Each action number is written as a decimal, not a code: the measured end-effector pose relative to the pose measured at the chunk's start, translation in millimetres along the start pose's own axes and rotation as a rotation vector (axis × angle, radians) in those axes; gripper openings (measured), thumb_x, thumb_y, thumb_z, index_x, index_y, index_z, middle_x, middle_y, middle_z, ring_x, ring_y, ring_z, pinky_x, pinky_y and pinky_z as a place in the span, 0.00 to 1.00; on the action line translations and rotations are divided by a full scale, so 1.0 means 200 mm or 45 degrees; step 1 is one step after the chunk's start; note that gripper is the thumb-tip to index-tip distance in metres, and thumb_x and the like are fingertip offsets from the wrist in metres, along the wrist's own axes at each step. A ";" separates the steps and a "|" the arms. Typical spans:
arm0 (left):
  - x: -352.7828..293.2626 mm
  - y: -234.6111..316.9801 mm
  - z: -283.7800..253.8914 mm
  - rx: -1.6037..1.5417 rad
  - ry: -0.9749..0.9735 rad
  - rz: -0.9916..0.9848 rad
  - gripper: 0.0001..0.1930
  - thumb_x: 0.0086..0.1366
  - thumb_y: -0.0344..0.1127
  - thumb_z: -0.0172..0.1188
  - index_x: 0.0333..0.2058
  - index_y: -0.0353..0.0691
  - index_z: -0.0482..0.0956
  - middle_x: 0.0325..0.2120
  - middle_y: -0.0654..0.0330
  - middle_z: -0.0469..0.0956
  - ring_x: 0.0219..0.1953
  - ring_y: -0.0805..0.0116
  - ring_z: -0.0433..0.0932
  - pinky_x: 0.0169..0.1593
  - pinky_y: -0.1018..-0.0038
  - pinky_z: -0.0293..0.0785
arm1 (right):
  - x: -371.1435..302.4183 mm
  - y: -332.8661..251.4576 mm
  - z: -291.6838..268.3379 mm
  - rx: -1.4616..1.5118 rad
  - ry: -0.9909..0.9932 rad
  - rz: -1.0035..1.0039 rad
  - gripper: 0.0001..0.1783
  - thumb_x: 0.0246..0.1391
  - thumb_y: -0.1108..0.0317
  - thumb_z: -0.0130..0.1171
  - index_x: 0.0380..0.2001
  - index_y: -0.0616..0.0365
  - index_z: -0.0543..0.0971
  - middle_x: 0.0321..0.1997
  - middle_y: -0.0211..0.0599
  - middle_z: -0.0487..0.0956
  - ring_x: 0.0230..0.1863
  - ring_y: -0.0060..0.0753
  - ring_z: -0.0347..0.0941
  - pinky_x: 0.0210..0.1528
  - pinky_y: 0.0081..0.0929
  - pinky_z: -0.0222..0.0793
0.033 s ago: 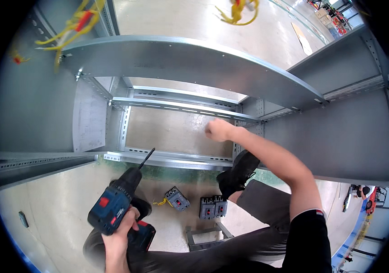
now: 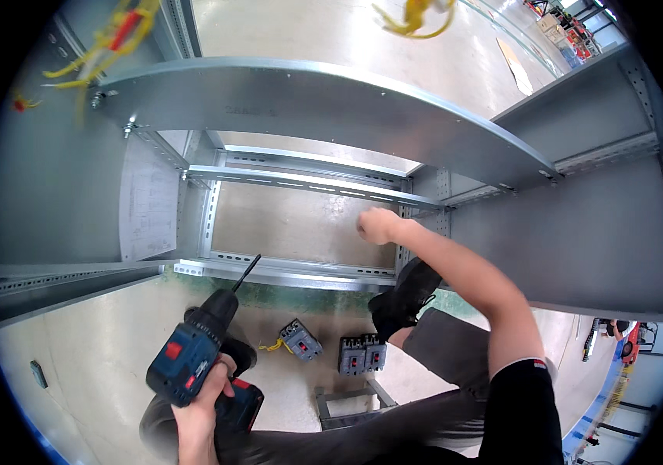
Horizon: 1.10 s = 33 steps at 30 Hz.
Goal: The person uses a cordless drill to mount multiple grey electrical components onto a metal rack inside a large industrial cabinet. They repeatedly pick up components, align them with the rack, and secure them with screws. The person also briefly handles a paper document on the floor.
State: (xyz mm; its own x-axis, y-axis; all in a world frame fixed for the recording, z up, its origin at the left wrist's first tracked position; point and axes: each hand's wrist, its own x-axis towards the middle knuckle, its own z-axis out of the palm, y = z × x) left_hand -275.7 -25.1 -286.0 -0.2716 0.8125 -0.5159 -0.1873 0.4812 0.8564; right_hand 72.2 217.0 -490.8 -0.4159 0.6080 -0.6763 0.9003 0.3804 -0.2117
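Observation:
A blue and black cordless drill [image 2: 184, 363] with a long thin bit is in my left hand [image 2: 206, 399], whose fingers wrap round its handle. The bit points up and to the right, toward the cabinet's lower front rail [image 2: 300, 273]. My right hand [image 2: 378, 225] is closed and reaches inside the grey metal cabinet frame, just below a slotted crossbar [image 2: 308, 184]. Whatever its fingers might hold is hidden. Above the crossbar, a wide metal panel [image 2: 269, 101] spans the frame from side to side.
Between my feet, a circuit breaker [image 2: 300, 339] with yellow wires lies near two more breakers [image 2: 361, 356]. A small metal stool [image 2: 351, 403] stands beneath me. Yellow wire bundles [image 2: 118, 39] hang at upper left and top centre. A paper drawing [image 2: 149, 201] is on the left side wall.
The view has shifted slightly. My right hand shows a little farther right and stays closed. The yellow wires appear displaced and blurred, and the drill remains in my left hand.

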 end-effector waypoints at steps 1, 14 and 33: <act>-0.01 -0.01 -0.01 0.004 0.009 -0.028 0.12 0.56 0.22 0.57 0.41 0.31 0.76 0.30 0.55 0.79 0.20 0.74 0.72 0.26 0.78 0.70 | 0.03 0.08 0.09 -0.083 -0.042 0.089 0.12 0.51 0.66 0.54 0.33 0.54 0.85 0.41 0.49 0.82 0.43 0.54 0.79 0.47 0.43 0.75; -0.01 -0.14 -0.07 0.190 0.164 -0.122 0.18 0.53 0.31 0.65 0.41 0.31 0.75 0.26 0.56 0.76 0.18 0.69 0.74 0.22 0.76 0.71 | 0.33 0.29 0.54 -0.178 -0.425 0.149 0.14 0.50 0.70 0.55 0.39 0.60 0.82 0.45 0.49 0.82 0.48 0.50 0.79 0.48 0.41 0.76; -0.02 -0.22 -0.19 0.372 0.149 -0.423 0.17 0.55 0.29 0.59 0.44 0.32 0.74 0.23 0.59 0.75 0.20 0.69 0.73 0.27 0.74 0.71 | 0.44 0.34 1.04 -0.575 -1.133 0.371 0.16 0.51 0.64 0.61 0.45 0.53 0.83 0.48 0.41 0.81 0.45 0.47 0.78 0.43 0.48 0.74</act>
State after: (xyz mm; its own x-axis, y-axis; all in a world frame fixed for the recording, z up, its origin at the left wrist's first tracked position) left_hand -301.6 -61.6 -323.7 -0.3501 0.5636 -0.7482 -0.0130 0.7957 0.6055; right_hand 123.1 152.5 -711.4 0.2209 0.0539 -0.9738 0.7422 0.6385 0.2037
